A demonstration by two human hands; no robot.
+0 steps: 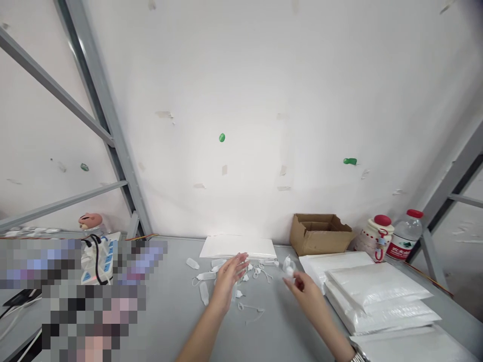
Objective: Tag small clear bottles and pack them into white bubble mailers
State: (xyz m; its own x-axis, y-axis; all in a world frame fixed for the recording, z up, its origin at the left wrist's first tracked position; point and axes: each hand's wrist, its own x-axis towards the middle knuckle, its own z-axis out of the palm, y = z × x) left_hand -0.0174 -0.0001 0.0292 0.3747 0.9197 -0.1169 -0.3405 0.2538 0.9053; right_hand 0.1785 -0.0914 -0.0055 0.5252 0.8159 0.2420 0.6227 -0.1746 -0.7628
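My left hand (229, 279) hovers over or rests among small translucent plastic pieces, its fingers stretched out and nothing visibly gripped. Several flat, bottle-like pieces lie around it, among them one translucent piece (204, 292) to its left and another (192, 263) farther back. White loops of cord (257, 271) and small white tips lie to the right of that hand. My right hand (305, 289) has partly curled fingers, with thumb and index finger apart. Just beyond its fingertips is a clear and white plastic piece (289, 266); whether they touch it is hard to tell.
Stacked white packets (381, 284) lie at right. Behind them stand a cardboard box (324, 243), a cream jar with a red lid (373, 239) and a water bottle (405, 236). A white sheet (238, 247) lies by the wall. A power strip (98, 261) is at left, near a blurred-out area.
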